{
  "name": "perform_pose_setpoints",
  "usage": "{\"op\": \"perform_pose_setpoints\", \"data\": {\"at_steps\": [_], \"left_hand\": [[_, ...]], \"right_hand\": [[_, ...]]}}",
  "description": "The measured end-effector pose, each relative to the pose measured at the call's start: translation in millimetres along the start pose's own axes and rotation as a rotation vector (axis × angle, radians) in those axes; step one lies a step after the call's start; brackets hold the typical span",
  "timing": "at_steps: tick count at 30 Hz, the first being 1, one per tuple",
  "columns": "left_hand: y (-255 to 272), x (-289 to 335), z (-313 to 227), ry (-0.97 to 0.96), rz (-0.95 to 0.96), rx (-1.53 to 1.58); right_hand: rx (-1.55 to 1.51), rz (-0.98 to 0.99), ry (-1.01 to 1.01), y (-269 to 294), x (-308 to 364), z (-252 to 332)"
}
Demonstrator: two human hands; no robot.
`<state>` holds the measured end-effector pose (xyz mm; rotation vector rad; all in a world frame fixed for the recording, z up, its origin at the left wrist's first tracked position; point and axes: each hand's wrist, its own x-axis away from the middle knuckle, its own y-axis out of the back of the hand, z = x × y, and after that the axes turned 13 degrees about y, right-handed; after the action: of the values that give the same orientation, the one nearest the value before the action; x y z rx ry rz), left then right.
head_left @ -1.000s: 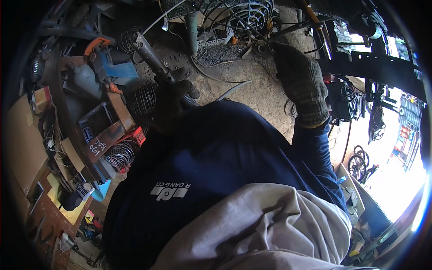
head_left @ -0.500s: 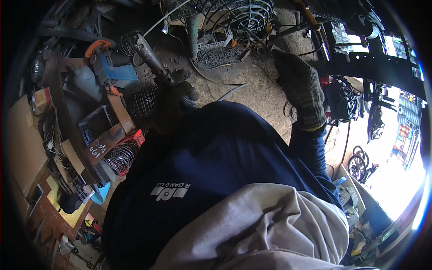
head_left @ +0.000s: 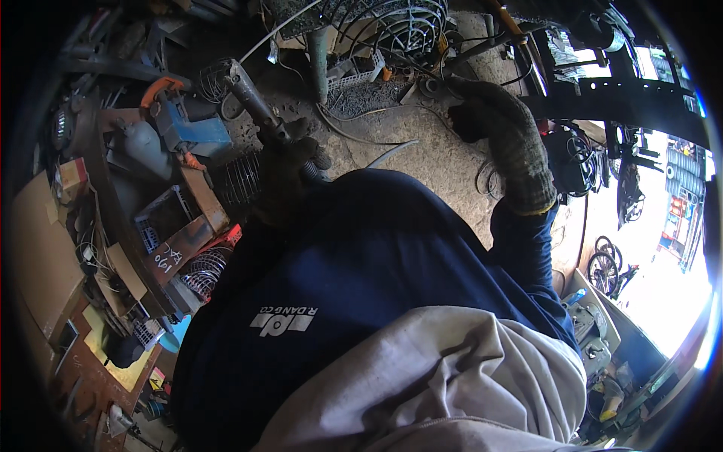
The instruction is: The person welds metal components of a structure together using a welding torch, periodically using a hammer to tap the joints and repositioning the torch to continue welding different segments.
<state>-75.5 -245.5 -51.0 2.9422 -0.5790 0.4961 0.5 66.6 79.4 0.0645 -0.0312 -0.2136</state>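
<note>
My left hand (head_left: 297, 158), in a dark glove and deep in shadow, is closed around a tool with a grey metal tube (head_left: 251, 92). The tube slants up and to the left; the tool's exact kind is unclear. My right hand (head_left: 501, 124) wears a grey knit glove and reaches forward on the right. Its upper fingers stretch left, apart from the shaded lower fingers, and nothing shows between them. Beyond its fingertips is a round wire cage (head_left: 410, 34) of curved rods, with a white plastic basket (head_left: 361, 73) beneath it.
A green metal leg (head_left: 317, 66) and a loose cable (head_left: 354, 135) lie ahead. At left are a blue machine (head_left: 192, 128) with an orange handle, a grey jug (head_left: 145, 147) and wire coils (head_left: 203, 271). A dark steel beam (head_left: 602, 98) crosses at right; a bicycle (head_left: 605, 267) stands outside.
My right hand has turned at the wrist, with its fingers pointing further left and its thumb side lower. My left hand and the tool stay nearly in place.
</note>
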Motion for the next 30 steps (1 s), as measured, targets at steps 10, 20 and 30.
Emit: {"op": "perform_pose_setpoints", "data": {"at_steps": [10, 20, 30], "left_hand": [[8, -2, -19, 0.208, 0.326, 0.49], [3, -33, -50, 0.261, 0.478, 0.891], [45, -66, -18, 0.282, 0.605, 0.58]], "right_hand": [[-0.331, -0.027, 0.169, -20, 1, -50], [0.1, 0.382, 0.308, -129, -37, -107], [-0.039, 0.386, 0.264, -178, -74, -111]]}}
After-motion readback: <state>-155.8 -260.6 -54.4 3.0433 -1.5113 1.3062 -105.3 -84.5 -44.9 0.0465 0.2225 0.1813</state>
